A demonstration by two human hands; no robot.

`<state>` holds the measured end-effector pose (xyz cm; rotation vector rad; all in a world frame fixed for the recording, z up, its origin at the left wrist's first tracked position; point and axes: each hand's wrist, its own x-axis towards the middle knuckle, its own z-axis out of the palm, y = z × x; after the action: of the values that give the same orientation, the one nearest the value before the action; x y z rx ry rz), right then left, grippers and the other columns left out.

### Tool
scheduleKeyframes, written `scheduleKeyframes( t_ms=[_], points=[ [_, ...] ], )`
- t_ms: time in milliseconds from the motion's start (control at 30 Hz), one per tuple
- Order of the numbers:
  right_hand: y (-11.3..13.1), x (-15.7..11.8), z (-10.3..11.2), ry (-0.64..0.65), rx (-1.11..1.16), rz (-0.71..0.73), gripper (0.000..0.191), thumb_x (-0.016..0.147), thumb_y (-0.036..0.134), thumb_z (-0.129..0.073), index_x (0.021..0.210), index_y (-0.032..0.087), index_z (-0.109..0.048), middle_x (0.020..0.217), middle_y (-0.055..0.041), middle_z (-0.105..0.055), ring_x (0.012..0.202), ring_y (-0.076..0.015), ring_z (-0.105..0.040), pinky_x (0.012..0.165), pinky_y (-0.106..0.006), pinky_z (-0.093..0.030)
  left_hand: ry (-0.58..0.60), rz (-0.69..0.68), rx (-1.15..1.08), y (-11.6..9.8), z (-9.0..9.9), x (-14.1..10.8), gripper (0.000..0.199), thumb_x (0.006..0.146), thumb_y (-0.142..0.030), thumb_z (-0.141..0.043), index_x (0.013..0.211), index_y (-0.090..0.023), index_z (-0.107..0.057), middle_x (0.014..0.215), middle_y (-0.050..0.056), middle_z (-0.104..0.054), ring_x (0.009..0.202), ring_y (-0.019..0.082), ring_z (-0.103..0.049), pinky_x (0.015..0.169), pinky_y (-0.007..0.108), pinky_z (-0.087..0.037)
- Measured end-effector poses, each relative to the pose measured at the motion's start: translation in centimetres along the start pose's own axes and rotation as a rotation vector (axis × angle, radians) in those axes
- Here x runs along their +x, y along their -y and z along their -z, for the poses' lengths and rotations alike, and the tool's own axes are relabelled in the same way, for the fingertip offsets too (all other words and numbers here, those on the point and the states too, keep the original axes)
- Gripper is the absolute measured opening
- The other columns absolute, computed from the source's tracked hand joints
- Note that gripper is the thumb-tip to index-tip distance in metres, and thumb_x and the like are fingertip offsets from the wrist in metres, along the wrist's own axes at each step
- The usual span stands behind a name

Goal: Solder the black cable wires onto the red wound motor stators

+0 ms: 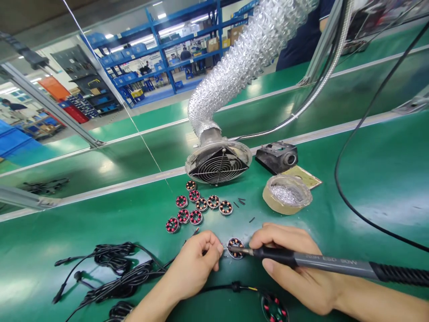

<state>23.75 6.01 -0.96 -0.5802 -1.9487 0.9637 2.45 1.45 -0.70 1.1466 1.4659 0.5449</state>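
My right hand (295, 264) is wrapped round a soldering iron (321, 264), whose metal tip lies over a small round motor stator (236, 247) with copper-coloured windings. To the left of that stator, my left hand (203, 255) is closed in a pinch. A thin silvery wire shows between its fingertips and the stator's rim; how it runs inside the fingers is hidden. Close to the front edge, another stator with red windings (275, 308) joins a black cable (217, 288) that passes beneath my left hand.
Several stators (195, 217) stand in a group beyond my hands, near a round fume extractor hood (218, 163). A tub of silvery shavings (286, 194) and a black soldering stand (277, 157) are at right. Coiled black cables (115, 273) lie at left; a loose cord (345, 192) curves across the right.
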Motion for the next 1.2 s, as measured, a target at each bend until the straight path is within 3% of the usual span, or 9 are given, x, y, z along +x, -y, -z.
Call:
scheduleKeyframes(
  t_ms=[167,700,800,900,1000,1200],
  points=[
    [-0.1,0.0,-0.1,0.028,-0.010,-0.031,0.014,0.078,0.016,-0.049,0.085,0.021,-0.060,0.065,0.0025,-0.057,0.052,-0.0123,-0.048,0.049,-0.025,-0.034,-0.006,0.004,-0.006,0.2,0.1,0.0,0.033,0.083,-0.051,-0.052,0.072,-0.020,-0.050,0.056,-0.005,-0.049,0.051,0.011,-0.036,0.052,0.024,-0.027],
    [0.1,0.1,0.0,-0.013,-0.014,0.072,0.017,0.077,0.014,-0.048,0.087,0.021,-0.060,0.061,0.0039,-0.050,0.049,-0.0121,-0.044,0.048,-0.025,-0.031,0.005,0.008,0.009,0.2,0.0,0.1,0.030,0.085,-0.048,-0.050,0.072,-0.020,-0.049,0.056,-0.005,-0.050,0.050,0.011,-0.035,0.051,0.025,-0.025],
    [-0.2,0.0,-0.1,-0.028,-0.028,0.109,0.020,0.080,0.015,-0.050,0.094,0.021,-0.061,0.064,0.0022,-0.055,0.051,-0.0134,-0.048,0.048,-0.026,-0.036,0.009,0.002,0.009,0.2,0.1,0.1,0.030,0.085,-0.048,-0.050,0.072,-0.020,-0.049,0.057,-0.005,-0.051,0.050,0.011,-0.035,0.052,0.025,-0.026],
    [-0.6,-0.1,-0.4,-0.051,-0.049,0.121,0.030,0.087,0.013,-0.052,0.115,0.022,-0.060,0.075,0.0004,-0.065,0.055,-0.0129,-0.057,0.052,-0.024,-0.045,0.008,-0.004,-0.004,0.2,0.1,0.0,0.031,0.085,-0.049,-0.050,0.073,-0.020,-0.049,0.057,-0.004,-0.050,0.052,0.011,-0.037,0.052,0.024,-0.027],
    [-0.9,-0.1,-1.0,-0.071,-0.071,0.121,0.037,0.093,0.010,-0.050,0.126,0.024,-0.055,0.071,0.0037,-0.065,0.051,-0.0090,-0.059,0.051,-0.018,-0.048,0.014,-0.013,-0.009,0.1,0.0,0.0,0.032,0.085,-0.050,-0.050,0.073,-0.020,-0.049,0.057,-0.004,-0.050,0.052,0.012,-0.038,0.053,0.025,-0.028],
    [-1.0,0.7,-1.9,-0.065,-0.071,0.205,0.021,0.094,0.006,-0.051,0.105,0.020,-0.061,0.078,0.0003,-0.070,0.066,-0.0085,-0.069,0.065,-0.014,-0.054,0.024,-0.013,0.013,0.2,0.1,0.1,0.032,0.086,-0.050,-0.049,0.074,-0.020,-0.049,0.057,-0.005,-0.049,0.053,0.012,-0.038,0.054,0.025,-0.028]
  ],
)
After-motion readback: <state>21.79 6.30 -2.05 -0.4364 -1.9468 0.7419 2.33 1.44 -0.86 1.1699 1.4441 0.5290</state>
